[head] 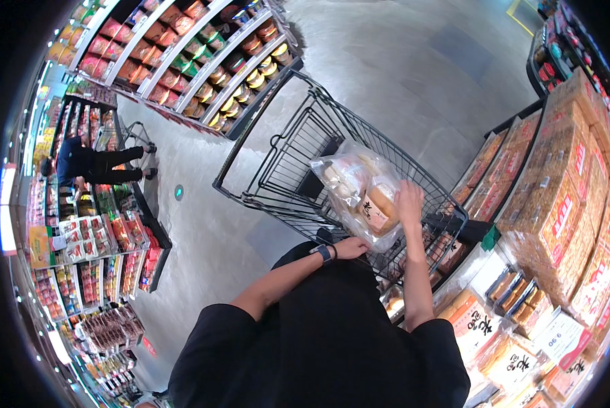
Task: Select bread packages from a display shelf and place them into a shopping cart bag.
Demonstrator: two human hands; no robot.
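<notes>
A clear plastic bag (pixel 343 204) with packaged bread and other wrapped food inside lies over the shopping cart's wire basket. My right hand (pixel 410 201) rests at the bag's right side, beside a bread package with a pale label (pixel 378 210); its fingers seem to touch the plastic, but a grip is not clear. Close to my body, my left hand (pixel 352 248) has curled fingers at the bag's lower edge, seemingly pinching the plastic. A dark watch (pixel 324 253) is on the left wrist. The black metal shopping cart (pixel 305 137) stands before me, its far part extending up and left.
Packaged loaves (pixel 470 321) fill a display at the lower right, with a price card (pixel 561 337). Stacked boxes (pixel 555 204) stand behind it. Shelves of cup noodles (pixel 208 66) are at the upper left. A person (pixel 88 162) in dark clothes stands by another cart at the left.
</notes>
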